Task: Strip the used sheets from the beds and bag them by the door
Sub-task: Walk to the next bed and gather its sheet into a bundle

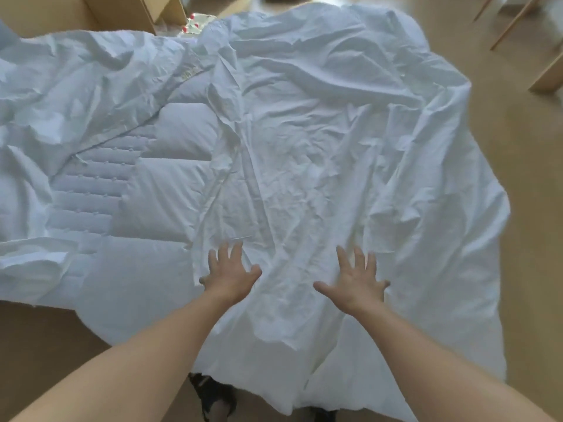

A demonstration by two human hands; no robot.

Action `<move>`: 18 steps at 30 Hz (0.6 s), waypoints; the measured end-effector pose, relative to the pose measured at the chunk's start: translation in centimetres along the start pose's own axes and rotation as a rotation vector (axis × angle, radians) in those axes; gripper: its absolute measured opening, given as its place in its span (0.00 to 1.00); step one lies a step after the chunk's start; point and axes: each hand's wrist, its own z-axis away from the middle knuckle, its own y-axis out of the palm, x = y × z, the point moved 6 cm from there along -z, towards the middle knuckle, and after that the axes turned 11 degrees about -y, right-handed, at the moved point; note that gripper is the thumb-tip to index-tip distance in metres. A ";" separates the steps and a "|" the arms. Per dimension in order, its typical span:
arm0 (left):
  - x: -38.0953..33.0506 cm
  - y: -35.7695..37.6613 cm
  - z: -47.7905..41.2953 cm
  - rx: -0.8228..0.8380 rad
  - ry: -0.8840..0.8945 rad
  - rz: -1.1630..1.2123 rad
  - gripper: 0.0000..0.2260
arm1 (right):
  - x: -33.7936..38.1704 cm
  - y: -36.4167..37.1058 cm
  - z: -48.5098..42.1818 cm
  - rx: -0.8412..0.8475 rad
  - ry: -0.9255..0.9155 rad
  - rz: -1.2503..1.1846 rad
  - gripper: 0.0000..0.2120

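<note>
A person is leaning over a bed, pressing both hands flat on a rumpled white sheet. The left hand and right hand are lying spread wide, gripping nothing. The sheet is covering the bed's right side, spilling toward the wooden floor; a quilted duvet is showing alongside. Gathered carelessly, the loose cloth risks dragging the duvet along.

The wide white sheet is shown as thin, matt, heavily creased cloth; the white quilted pad is stitched and puffy; the tan floor is smooth.
</note>
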 end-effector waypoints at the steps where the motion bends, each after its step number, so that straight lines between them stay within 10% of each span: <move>1: 0.1 1.0 -1.6 0.016 -0.011 -0.002 0.36 | -0.6 1.1 -0.6 0.002 0.058 -0.008 0.50; 11: 2.9 5.5 -13.2 0.027 -0.097 -0.024 0.56 | -1.7 9.0 -4.5 -0.112 0.471 -0.274 0.63; 18: 0.5 5.9 -12.8 -0.025 -0.083 0.321 0.46 | -0.8 9.5 -5.3 -0.225 0.479 -0.315 0.49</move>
